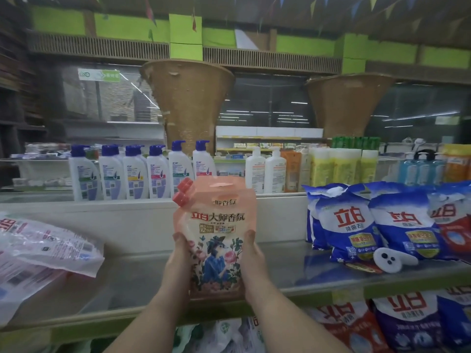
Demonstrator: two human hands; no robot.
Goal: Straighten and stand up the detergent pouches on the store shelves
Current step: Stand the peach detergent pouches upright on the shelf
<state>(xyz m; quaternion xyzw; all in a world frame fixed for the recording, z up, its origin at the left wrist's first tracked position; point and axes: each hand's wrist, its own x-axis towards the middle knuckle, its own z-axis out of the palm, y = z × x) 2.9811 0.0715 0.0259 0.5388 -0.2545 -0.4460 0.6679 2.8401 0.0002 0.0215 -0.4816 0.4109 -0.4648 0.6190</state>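
Observation:
A pink detergent pouch (pixel 216 233) with a red screw cap at its top left stands upright on the steel shelf (pixel 142 276), front label facing me. My left hand (pixel 178 261) grips its left side and my right hand (pixel 251 261) grips its right side, thumbs on the front. At the far left, several pale pouches (pixel 43 250) lie flat and slanted on the same shelf. To the right, blue and white detergent bags (pixel 377 225) stand upright in a row.
Shampoo bottles (pixel 132 171) and yellow bottles (pixel 341 166) line the higher ledge behind. A white round device (pixel 390 259) lies before the blue bags. More bags (pixel 397 324) fill the shelf below. Bare steel surface shows on both sides of the held pouch.

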